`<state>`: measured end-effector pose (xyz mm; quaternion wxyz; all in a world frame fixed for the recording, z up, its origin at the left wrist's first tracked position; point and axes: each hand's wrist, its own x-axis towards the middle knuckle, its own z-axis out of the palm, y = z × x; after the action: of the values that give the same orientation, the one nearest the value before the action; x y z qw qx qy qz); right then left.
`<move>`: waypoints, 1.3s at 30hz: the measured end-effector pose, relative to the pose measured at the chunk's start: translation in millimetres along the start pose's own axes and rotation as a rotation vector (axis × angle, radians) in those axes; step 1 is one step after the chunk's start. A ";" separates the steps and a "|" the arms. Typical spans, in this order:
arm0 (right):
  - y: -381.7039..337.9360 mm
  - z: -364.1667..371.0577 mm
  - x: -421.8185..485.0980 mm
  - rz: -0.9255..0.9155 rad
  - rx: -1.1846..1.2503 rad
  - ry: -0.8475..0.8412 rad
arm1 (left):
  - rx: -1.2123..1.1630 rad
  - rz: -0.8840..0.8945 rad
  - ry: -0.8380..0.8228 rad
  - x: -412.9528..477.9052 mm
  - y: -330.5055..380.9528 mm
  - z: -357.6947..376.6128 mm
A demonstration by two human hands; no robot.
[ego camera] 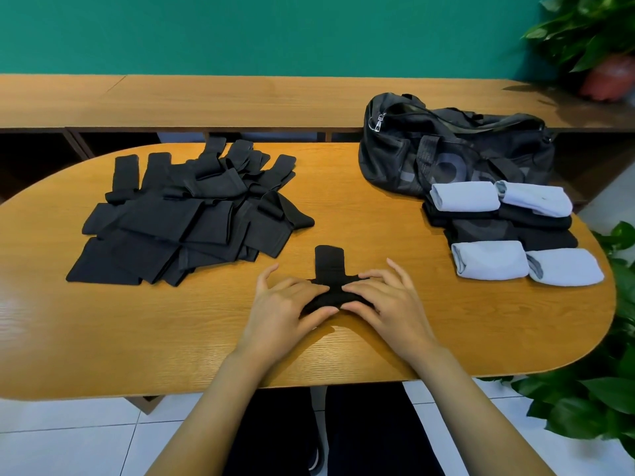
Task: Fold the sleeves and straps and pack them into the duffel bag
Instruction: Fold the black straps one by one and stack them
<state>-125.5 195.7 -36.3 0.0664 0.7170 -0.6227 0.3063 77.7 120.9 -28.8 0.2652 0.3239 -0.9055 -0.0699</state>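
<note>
Black sleeve (329,266) lies on the tabletop (137,331) near its front edge. Its narrow strap end points away from the person and its near end is bunched into a fold. Both the left hand (283,305) and the right hand (390,297) pinch that folded part, thumbs at its near side and fingers over it, the fingertips almost meeting. A loose pile of black sleeves (185,218) sits to the left. To the right, folded light-blue and black pieces (488,264) are stacked just in front of the duffel bag (446,156), which lies at the far right of the tabletop.
</note>
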 end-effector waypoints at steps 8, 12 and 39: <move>1.5 0.9 7.9 -0.050 0.004 0.138 | -0.030 0.073 0.204 4.9 2.8 -1.7; 1.5 -1.5 14.2 -0.033 0.036 0.199 | -0.051 0.041 0.300 12.4 5.0 -2.7; -13.3 8.0 13.0 0.275 -0.144 -0.086 | 0.152 -0.182 -0.092 18.9 -2.4 21.2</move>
<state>-109.7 183.7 -32.2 0.0481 0.6308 -0.7376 0.2360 55.6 106.3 -39.3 0.1909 0.4203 -0.8862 -0.0398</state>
